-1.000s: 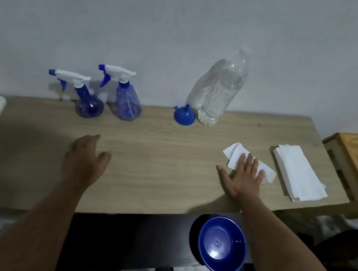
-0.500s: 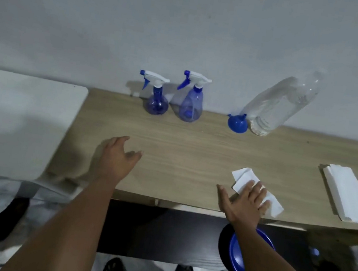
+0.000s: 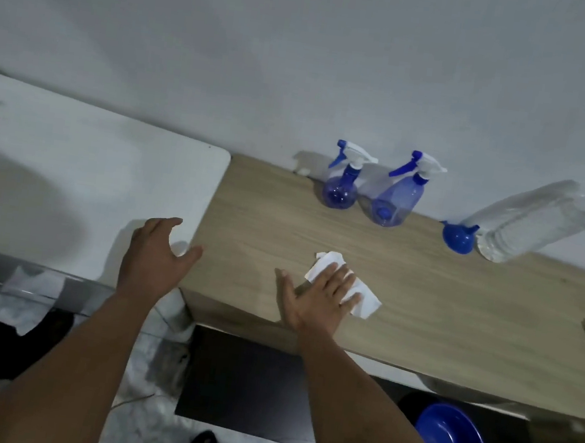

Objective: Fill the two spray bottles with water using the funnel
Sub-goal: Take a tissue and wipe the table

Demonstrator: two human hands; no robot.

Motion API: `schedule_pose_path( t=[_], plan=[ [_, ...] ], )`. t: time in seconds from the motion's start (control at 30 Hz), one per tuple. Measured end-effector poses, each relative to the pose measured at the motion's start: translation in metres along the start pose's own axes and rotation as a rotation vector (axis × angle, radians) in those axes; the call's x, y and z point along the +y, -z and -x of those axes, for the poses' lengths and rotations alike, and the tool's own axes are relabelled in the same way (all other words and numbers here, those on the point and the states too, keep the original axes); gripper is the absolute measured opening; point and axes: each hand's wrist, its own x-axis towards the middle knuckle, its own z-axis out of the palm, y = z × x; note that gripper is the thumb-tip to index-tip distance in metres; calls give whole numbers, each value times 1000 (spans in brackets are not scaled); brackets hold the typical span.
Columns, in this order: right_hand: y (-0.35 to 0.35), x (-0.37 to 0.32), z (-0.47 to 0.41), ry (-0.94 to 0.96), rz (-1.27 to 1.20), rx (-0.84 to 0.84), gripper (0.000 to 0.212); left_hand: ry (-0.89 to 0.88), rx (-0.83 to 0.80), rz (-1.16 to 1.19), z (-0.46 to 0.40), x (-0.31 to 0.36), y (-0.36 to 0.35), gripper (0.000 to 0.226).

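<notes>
Two spray bottles (image 3: 370, 185) upright, nozzles pointing left.

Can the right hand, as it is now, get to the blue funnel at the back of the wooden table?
Probably yes. The right hand lies flat on a white tissue, holding nothing, and only bare wooden table shows between it and the blue funnel, which stands beside the clear water bottle.

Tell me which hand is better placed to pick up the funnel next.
Right, probably. The right hand lies flat on the tissue on the wooden table, nearer the funnel beside the water bottle. The left hand hovers open at the table's far left edge.
</notes>
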Motion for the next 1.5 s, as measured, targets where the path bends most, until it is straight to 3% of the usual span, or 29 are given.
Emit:
schedule_pose_path(
  t=[0.17, 0.33, 0.53, 0.63, 1.0, 1.5],
  plan=[
    [-21, -95, 3, 189, 55, -71, 122, 26, 10, -43, -5, -33, 35, 65],
    [-49, -167, 35, 557, 203, -191, 124, 41, 17, -49, -3, -50, 48, 67],
    [-79, -119, 73, 860, 331, -129, 114, 33, -18, -60, 5, -39, 44, 66],
    [-77, -77, 79, 921, 324, -86, 109, 17, -65, -34, 13, -24, 32, 65],
    [-25, 116, 54, 502, 155, -22, 108, -52, -228, -69, 69, 60, -65, 63],
    [125, 461, -49, -154, -47, -51, 128, -285, -221, -155, 112, 229, -219, 62]
  ],
)
